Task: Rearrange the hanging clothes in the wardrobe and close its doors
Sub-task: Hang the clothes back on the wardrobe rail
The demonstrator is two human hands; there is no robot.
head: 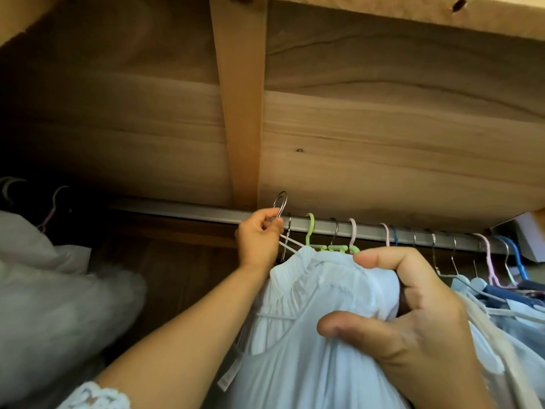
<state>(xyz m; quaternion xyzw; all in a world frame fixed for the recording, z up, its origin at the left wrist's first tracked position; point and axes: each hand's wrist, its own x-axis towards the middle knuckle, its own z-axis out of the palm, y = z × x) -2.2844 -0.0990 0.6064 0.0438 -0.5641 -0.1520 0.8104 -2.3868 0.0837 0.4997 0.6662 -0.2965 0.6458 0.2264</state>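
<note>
Left hand pinches a metal hook raised above the rail; right hand grips the white dress below — risk: the dress slipping off mid-transfer, the hook missing the rail.

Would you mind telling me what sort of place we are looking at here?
Most likely the inside of a wooden wardrobe: a metal rail carries many hangers, such as a green hanger, pale clothes hang from them, and wooden boards close it overhead.
</note>
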